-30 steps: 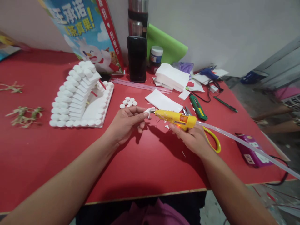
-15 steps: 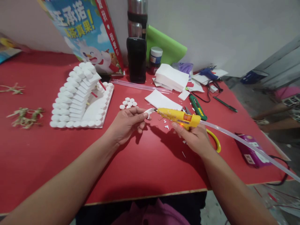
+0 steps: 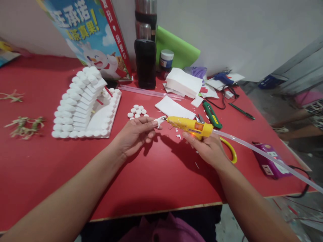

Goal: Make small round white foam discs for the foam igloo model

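Between the thumb and fingers of my left hand [image 3: 137, 133] is a small curved white piece [image 3: 159, 121]; its exact kind is too small to make out. My right hand [image 3: 205, 144] is wrapped round a yellow hot glue gun [image 3: 189, 125] with a red light lit. The gun's metal tip meets or nearly meets the white piece. A long clear glue stick [image 3: 252, 146] trails from its back to the right. Past my left hand lie several white discs [image 3: 137, 110]. Further left stands a white model staircase [image 3: 85, 107] edged with rounded white pieces.
Behind my hands lie a white sheet [image 3: 174, 107], stacked white boards [image 3: 184, 82] and a green utility knife [image 3: 212, 115]. Yellow-handled scissors [image 3: 230, 149] are partly under my right hand. A purple power strip [image 3: 271, 160] sits at right, straw figures [image 3: 26, 127] at left.
The glue gun drew slightly right from the white piece, then came back left toward it. My left hand keeps its pinch. The whole view has shifted a little.
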Action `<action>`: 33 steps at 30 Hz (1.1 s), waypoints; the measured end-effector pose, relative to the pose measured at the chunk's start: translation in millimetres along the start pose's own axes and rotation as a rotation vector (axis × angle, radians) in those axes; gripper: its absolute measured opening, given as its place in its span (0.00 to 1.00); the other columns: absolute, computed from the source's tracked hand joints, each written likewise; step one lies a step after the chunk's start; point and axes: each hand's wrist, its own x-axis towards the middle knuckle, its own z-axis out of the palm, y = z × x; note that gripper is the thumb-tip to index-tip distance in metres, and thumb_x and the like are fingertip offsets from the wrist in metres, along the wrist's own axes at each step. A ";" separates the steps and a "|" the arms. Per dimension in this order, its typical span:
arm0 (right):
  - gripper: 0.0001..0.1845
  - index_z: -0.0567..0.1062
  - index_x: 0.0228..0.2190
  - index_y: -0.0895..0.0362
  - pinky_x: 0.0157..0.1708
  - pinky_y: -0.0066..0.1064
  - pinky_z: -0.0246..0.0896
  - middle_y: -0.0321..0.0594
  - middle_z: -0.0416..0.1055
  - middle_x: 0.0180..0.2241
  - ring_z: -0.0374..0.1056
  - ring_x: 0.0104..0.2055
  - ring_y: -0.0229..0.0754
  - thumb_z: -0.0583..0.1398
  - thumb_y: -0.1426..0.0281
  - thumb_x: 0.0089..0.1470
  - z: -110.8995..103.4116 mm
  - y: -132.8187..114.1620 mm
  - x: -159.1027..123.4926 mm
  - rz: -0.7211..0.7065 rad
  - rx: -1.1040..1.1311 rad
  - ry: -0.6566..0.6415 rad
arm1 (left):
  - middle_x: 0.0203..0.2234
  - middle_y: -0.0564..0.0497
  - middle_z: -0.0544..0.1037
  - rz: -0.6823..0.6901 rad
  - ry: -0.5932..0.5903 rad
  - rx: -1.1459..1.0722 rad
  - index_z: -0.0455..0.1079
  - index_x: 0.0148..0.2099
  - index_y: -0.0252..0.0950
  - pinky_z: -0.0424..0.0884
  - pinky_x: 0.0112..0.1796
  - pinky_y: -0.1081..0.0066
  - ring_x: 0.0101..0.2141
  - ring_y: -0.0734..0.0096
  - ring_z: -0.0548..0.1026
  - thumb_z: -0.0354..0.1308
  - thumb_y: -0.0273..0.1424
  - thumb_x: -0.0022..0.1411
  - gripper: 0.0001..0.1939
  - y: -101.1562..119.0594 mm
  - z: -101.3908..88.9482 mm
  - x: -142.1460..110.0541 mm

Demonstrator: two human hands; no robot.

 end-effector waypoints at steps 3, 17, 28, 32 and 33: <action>0.21 0.80 0.32 0.55 0.29 0.32 0.58 0.33 0.68 0.22 0.61 0.24 0.38 0.62 0.51 0.65 -1.1 0.2 0.5 0.001 -0.003 0.010 | 0.20 0.53 0.76 0.007 0.003 0.036 0.79 0.33 0.29 0.65 0.16 0.84 0.17 0.83 0.68 0.77 0.27 0.51 0.11 -0.4 -1.2 0.2; 0.22 0.78 0.29 0.55 0.28 0.32 0.56 0.32 0.65 0.20 0.60 0.23 0.39 0.60 0.51 0.65 -2.3 -0.5 0.2 -0.002 -0.053 -0.032 | 0.17 0.54 0.76 0.244 0.124 0.438 0.74 0.42 0.33 0.74 0.14 0.71 0.16 0.70 0.72 0.73 0.35 0.56 0.15 -0.5 6.2 -6.8; 0.26 0.73 0.23 0.54 0.26 0.33 0.53 0.34 0.64 0.19 0.60 0.23 0.40 0.60 0.50 0.65 -2.2 -3.0 1.6 -0.015 -0.089 -0.030 | 0.19 0.53 0.77 0.255 0.145 0.467 0.75 0.42 0.33 0.74 0.16 0.72 0.17 0.70 0.74 0.73 0.35 0.55 0.17 1.0 7.1 -7.4; 0.22 0.76 0.28 0.54 0.26 0.33 0.54 0.34 0.67 0.21 0.62 0.24 0.40 0.60 0.51 0.65 -3.5 2.3 0.5 -0.002 -0.090 -0.026 | 0.18 0.53 0.77 0.257 0.141 0.453 0.75 0.40 0.34 0.74 0.17 0.73 0.17 0.70 0.75 0.74 0.35 0.54 0.16 0.3 5.3 -7.2; 0.22 0.77 0.29 0.54 0.26 0.33 0.54 0.33 0.66 0.21 0.61 0.24 0.40 0.60 0.51 0.66 -3.8 3.6 0.1 -0.001 -0.087 -0.025 | 0.18 0.53 0.76 0.256 0.140 0.449 0.75 0.40 0.34 0.74 0.17 0.73 0.17 0.70 0.75 0.75 0.35 0.54 0.16 0.0 4.7 -7.1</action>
